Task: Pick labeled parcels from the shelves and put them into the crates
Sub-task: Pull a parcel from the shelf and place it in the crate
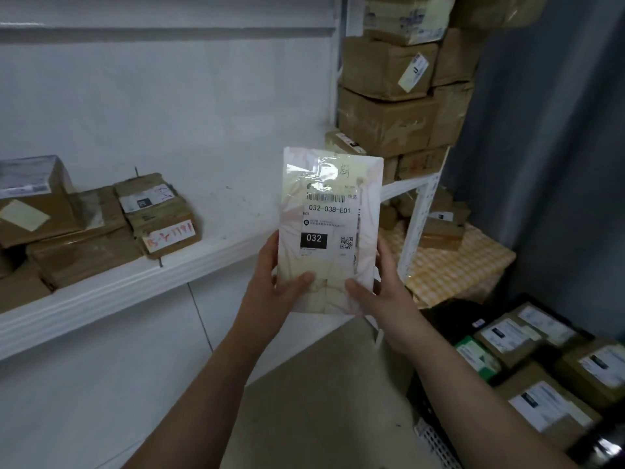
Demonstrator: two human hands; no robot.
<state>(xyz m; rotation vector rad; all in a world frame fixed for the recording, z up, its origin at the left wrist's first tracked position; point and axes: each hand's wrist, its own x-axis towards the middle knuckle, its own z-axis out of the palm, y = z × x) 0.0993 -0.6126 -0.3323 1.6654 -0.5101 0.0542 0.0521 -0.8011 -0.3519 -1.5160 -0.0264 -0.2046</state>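
Observation:
A flat white parcel (329, 198) with a shipping label reading 032-038-E01 is held upright in front of me, label towards the camera. My left hand (274, 286) grips its lower left edge, thumb across the front. My right hand (382, 292) grips the lower right edge, thumb on the front too. Behind my left arm runs a white shelf (142, 282) with several brown taped parcels (101, 225). At the lower right a dark crate (436, 424) holds several labeled boxes (541, 397).
A second white rack (416, 211) at the right carries stacked cardboard boxes (389, 96), with more small boxes below on a yellow checked surface (453, 272). A dark curtain (558, 147) hangs at the far right. Bare floor (321, 401) shows between shelf and crate.

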